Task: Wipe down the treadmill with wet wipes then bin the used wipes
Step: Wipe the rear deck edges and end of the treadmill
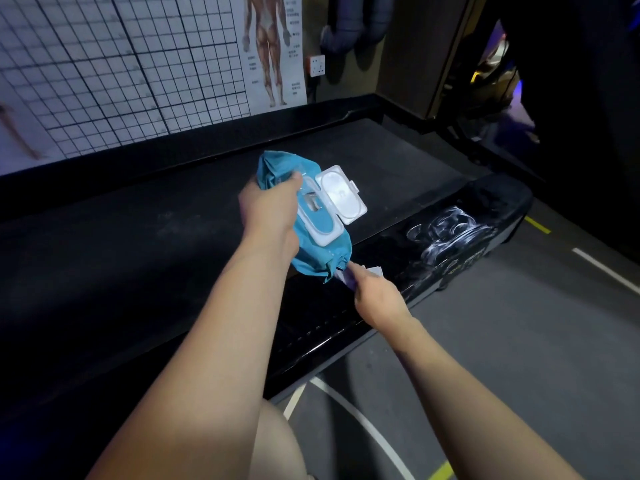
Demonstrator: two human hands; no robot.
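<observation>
I see my left hand point(268, 211) gripping a teal wet wipes pack point(313, 252) from its far side, thumb pressed on the upper front. The pack is held in the air above the treadmill point(173, 220), over the near edge of the black belt. Its white plastic lid point(341, 194) is flipped open to the right, and the opening underneath it is exposed.

My right hand point(375, 297) is curled round a crumpled white wipe point(373, 271), pinching it right at the pack's lower crimped end. I cannot tell whether the wipe touches the pack. Both sit over the treadmill's glossy black side rail point(346, 327).

Further along that rail, toward its far end, are white swirled smears point(446, 233) on the dark surface. The belt looks matte with faint pale scuffs.

Beyond the treadmill's far edge the wall carries a black-and-white grid chart point(104, 71), an anatomy poster point(273, 46) of a muscled figure, and a white wall socket point(317, 65). Grey ducting point(353, 26) hangs beside the socket.

The floor point(519, 341) on the near side is grey, marked with white lines point(606, 268) and a short yellow stripe point(536, 225). The room is dim, darkest at the far right.
</observation>
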